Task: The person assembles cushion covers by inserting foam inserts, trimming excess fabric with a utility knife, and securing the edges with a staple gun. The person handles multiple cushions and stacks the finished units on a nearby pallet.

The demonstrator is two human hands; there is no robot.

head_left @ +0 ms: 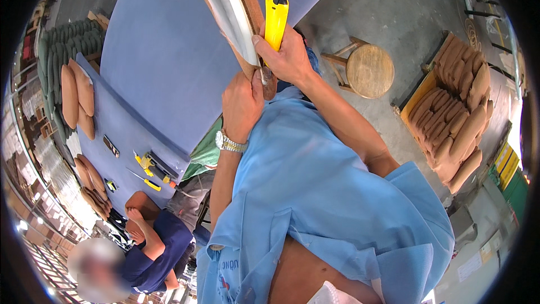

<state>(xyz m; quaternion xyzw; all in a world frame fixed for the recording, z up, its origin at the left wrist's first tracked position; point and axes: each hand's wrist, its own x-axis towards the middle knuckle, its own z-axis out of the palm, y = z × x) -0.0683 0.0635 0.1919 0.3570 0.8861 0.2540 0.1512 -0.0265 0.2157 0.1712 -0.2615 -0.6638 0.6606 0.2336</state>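
Observation:
My left hand (241, 104) is closed round the near end of a long curved upholstered piece (241, 18), with brown covering and a white inner layer showing. It wears a metal watch (231, 143) at the wrist. My right hand (288, 59) grips a yellow utility knife (276, 19) with a black end, its thumb lying against the piece's edge. The knife's lower end is close to the covering, just above my left hand; whether its blade touches is too small to tell. The piece runs up over the blue-grey table (157, 39) and out of the picture's top.
A round wooden stool (369, 71) stands to the right, with a crate of brown padded pieces (450, 112) beyond it. At the lower left a co-worker (152, 247) sits by a second table holding a yellow power tool (152, 166), a screwdriver (151, 183) and brown pads (77, 95).

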